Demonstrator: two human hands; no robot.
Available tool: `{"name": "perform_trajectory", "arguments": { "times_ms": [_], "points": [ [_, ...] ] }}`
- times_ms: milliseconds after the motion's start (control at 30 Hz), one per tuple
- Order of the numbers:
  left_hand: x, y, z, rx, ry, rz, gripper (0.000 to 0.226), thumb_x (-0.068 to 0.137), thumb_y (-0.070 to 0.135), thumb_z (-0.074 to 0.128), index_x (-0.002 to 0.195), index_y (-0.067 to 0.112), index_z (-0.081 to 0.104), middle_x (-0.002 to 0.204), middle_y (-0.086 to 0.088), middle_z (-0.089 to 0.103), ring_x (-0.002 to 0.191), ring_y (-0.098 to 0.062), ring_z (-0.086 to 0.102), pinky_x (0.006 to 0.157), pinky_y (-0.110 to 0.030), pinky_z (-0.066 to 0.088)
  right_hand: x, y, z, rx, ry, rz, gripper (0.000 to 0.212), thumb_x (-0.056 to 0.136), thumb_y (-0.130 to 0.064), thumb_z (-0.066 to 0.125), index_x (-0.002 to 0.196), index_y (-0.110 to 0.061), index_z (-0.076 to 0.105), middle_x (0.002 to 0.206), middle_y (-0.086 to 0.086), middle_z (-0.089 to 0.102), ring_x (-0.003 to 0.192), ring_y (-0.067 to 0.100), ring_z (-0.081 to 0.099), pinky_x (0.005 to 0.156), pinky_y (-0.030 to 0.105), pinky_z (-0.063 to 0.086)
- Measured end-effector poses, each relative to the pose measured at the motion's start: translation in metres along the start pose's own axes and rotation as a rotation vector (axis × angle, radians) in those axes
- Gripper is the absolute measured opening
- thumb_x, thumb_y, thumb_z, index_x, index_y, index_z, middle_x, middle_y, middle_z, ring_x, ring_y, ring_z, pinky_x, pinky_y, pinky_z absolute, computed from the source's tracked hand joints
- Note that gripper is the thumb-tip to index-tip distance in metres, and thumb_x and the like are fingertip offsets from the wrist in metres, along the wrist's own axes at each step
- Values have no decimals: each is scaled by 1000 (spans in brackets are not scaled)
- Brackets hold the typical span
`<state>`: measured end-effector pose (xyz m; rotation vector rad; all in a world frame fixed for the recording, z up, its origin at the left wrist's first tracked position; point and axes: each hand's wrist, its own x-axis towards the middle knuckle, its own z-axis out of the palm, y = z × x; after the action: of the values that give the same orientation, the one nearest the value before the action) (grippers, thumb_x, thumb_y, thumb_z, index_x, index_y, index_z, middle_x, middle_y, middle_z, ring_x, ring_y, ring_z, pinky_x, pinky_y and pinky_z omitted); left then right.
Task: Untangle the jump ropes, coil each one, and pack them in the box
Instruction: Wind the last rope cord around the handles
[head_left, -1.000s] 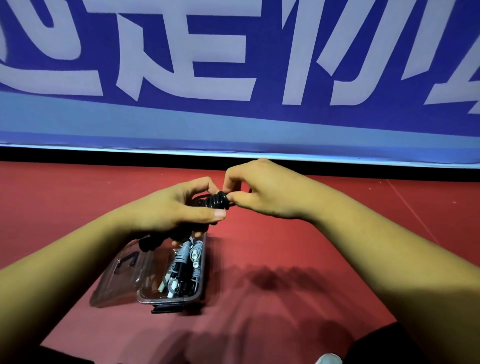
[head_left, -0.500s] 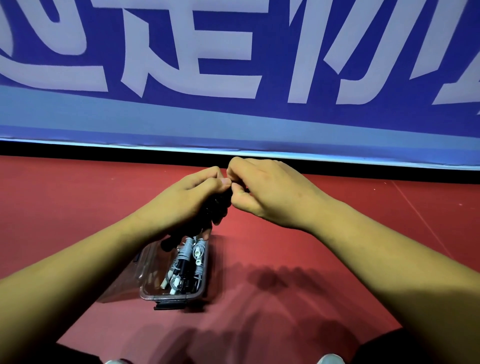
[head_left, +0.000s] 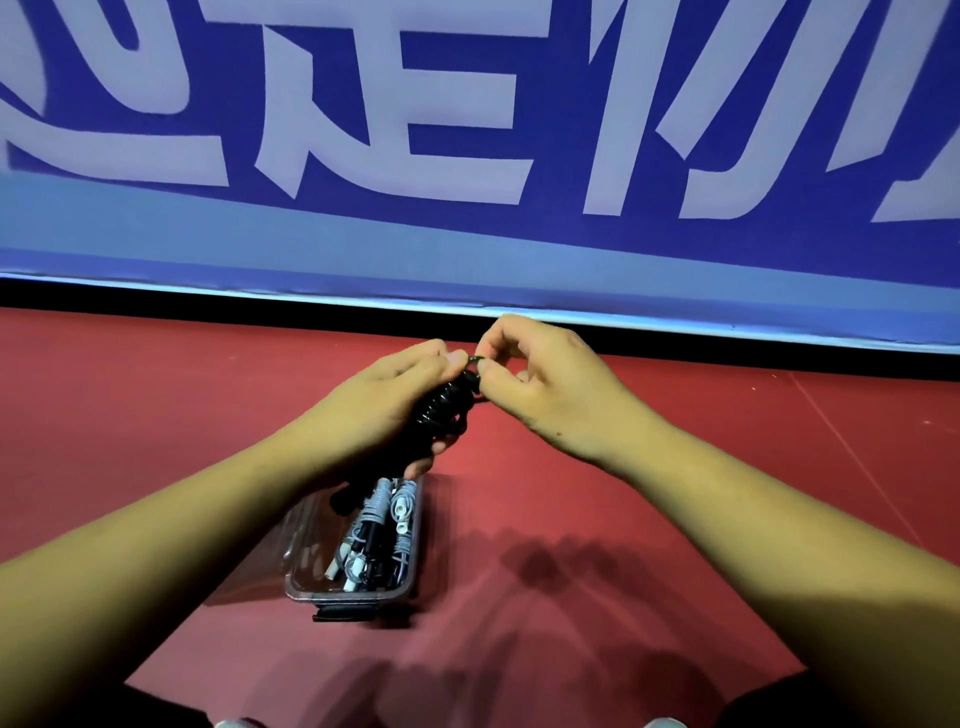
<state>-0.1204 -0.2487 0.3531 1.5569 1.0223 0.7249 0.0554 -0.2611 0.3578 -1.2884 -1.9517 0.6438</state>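
Right hand (head_left: 540, 384) thumb and forefinger pinch rope end at top of black coiled jump rope (head_left: 441, 402); other fingers curled. Left hand (head_left: 384, 405) wraps around coil, thumb tip pressing near top, fingers clenched beneath. Coil held in air above far end of clear plastic box (head_left: 353, 592). Box sits on red floor (head_left: 571, 519), holding white and black ropes, probably already coiled. Blue banner (head_left: 467, 234) with white lettering behind

black rope (head_left: 441, 402): mostly hidden in left hand (head_left: 379, 410) | box (head_left: 353, 595): far end behind that hand | banner (head_left: 675, 236): lettering cropped at top
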Motion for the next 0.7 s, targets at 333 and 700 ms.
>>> {"name": "perform_trajectory", "arguments": {
  "times_ms": [333,700],
  "points": [
    [-1,0,-2,-3,-46,15,29,102,31,50,79,13,46,61,-7,54,40,-17,47,43,-23,32,4,2,-8,-490,-59,-361,24,95,-28,44,91,-9,57,80,1,59,70,24,53,62,43,47],
    [8,-8,22,-490,-19,183,23,92,36,46,77,19,39,57,-14,47,42,-21,40,41,-28,29,-3,-4,12,-61,465,-273,9,91,-6,55,83,-2,59,70,2,55,59,9,42,58,12,32]
  ]
}}
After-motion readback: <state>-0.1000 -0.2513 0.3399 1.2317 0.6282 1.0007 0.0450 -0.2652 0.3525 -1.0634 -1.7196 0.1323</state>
